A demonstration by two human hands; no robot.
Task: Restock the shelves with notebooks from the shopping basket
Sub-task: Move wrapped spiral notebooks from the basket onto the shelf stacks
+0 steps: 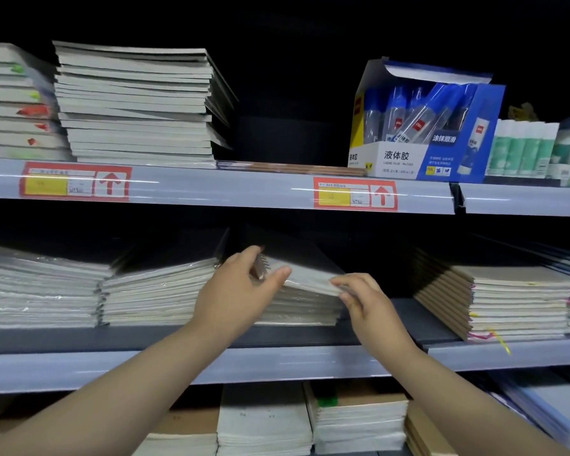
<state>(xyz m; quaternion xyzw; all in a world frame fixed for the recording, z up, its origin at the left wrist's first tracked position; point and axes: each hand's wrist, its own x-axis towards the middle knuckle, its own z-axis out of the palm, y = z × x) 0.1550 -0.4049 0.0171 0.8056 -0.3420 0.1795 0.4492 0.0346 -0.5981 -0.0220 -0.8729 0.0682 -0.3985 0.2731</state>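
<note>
A spiral-bound notebook (305, 273) in clear wrap lies tilted on top of a stack of wrapped notebooks (301, 307) on the middle shelf (112, 366). My left hand (236, 291) grips its left, spiral edge, thumb on the front and fingers behind. My right hand (364, 299) pinches its right front corner. The shopping basket is not in view.
More notebook stacks flank it: wrapped ones (158, 291) to the left, brown-covered ones (494, 297) to the right. The upper shelf holds a tall notebook pile (135, 103), a thin notebook (290, 167) and a blue liquid-glue box (425, 126). The bottom shelf holds further piles (359, 419).
</note>
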